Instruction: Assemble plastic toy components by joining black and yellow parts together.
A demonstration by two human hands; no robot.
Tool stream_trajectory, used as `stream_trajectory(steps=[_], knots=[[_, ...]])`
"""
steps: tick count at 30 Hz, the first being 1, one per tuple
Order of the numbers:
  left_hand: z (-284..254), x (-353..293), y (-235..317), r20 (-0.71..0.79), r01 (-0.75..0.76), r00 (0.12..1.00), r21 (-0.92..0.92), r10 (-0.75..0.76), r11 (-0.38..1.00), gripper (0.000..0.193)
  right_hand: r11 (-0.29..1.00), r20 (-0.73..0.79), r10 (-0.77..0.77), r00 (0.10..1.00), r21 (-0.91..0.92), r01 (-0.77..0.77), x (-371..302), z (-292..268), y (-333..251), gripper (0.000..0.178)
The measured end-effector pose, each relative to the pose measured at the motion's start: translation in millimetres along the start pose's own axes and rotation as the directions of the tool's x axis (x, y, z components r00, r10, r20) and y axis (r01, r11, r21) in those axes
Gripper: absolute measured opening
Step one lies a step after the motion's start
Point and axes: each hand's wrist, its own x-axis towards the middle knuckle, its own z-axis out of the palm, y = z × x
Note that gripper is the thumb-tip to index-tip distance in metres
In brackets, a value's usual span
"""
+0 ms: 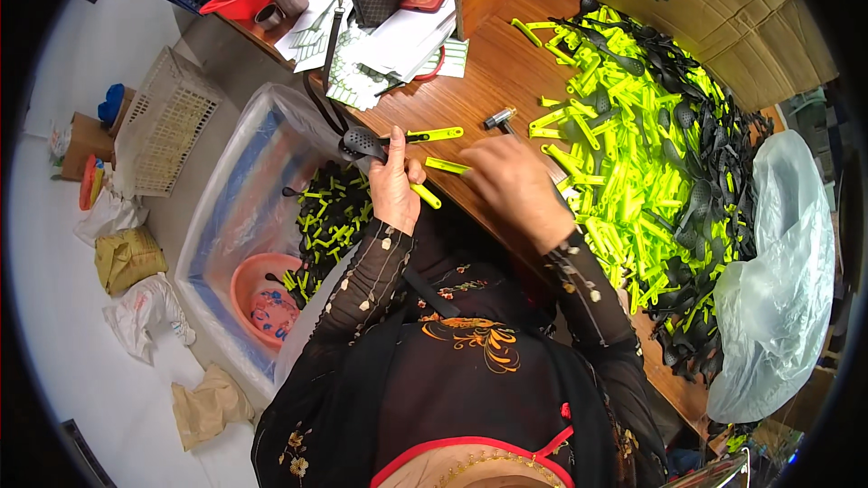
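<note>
– Black perforated utensil: where?
– In the person's grip, by the near edge of the brown wooden tabletop.
– Next in size?
– Plastic-lined tub, left of the tabletop. Then the loose pile of black and lime parts, spread over the tabletop's right side.
– What borders the pile?
– Cardboard box behind it, translucent plastic bag on its right.
– Left of the tub?
– Cream slotted crate, on the floor side.
– Inside the tub?
– Heap of similar black-and-lime parts. Pink basin beside it, small blue bits in it.
– Hands?
– Left hand: fingers closed around the utensil, perforated head out to the left past the thumb. Right hand: motion-blurred, just right of the left one. Its fingers are at a lime handle; can't tell if they grip it.
– Other bits there?
– Lime strip with a black end, just right of the left thumb, pointing right. Lime end pokes out below the fist; can't tell which piece it belongs to.
– Tools?
– Small hammer-like tool, metal head showing, just above the right hand.
</note>
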Motion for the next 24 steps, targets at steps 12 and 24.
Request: stream_trajectory(steps=[12, 24], knots=[[5.2, -15.4, 14.0, 0.1, -0.008, 0.995, 0.222, -0.014, 0.975, 0.033, 0.885, -0.03, 0.211, 0.977, 0.43, -0.178, -7.2, -9.7, -6.1, 0.017], [57.3, -55.8, 20.5, 0.288, -0.001, 0.953, 0.324, -0.098, 0.946, 0.04, 0.868, -0.103, 0.284, 0.953, 0.45, -0.21, -13.3, -55.5, -1.8, 0.031]])
